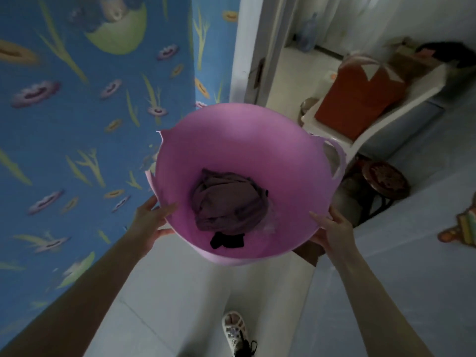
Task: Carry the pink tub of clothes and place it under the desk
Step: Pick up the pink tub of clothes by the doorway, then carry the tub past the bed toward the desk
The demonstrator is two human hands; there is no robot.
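We carry the pink tub [247, 150] (clothes [228, 202] inside), left hand [152, 220] and right hand [332, 229] gripping its rim; next, probably finding the desk.

Both forearms are bare, with no sleeves, watch or rings showing on the left hand [150, 222] or the right hand [334, 231]. One foot wears a white cut-out sandal [235, 331] with a dark strap near its heel.

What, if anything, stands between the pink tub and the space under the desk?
The pink tub is held by the left hand and right hand. A dark round stool already stands under the white desk, partly blocking that space.
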